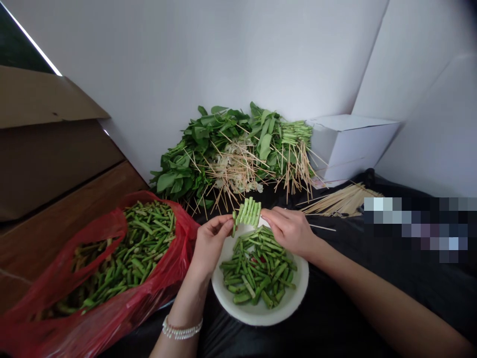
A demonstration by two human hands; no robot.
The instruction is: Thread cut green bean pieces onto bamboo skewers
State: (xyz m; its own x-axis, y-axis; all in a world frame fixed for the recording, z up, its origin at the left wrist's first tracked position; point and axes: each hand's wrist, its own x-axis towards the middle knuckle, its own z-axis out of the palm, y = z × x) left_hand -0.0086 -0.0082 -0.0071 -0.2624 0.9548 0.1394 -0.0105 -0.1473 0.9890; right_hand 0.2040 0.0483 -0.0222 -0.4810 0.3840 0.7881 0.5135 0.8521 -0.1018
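Observation:
A row of short green bean pieces threaded side by side on a skewer (248, 213) hangs between my two hands above a white bowl (261, 311). My left hand (209, 242) pinches the left end of the row; its wrist wears a pearl bracelet. My right hand (288, 229) pinches the right end, where the skewer stick (321, 227) pokes out to the right. The bowl holds several cut green bean pieces (259, 272) and stands on a black cloth.
A red plastic bag (122, 303) full of cut green beans lies at the left. A pile of leafy greens on skewers (238, 149) rests against the wall behind. Loose bamboo skewers (341, 200) and a white box (352, 141) are at the right, a cardboard box (44, 139) far left.

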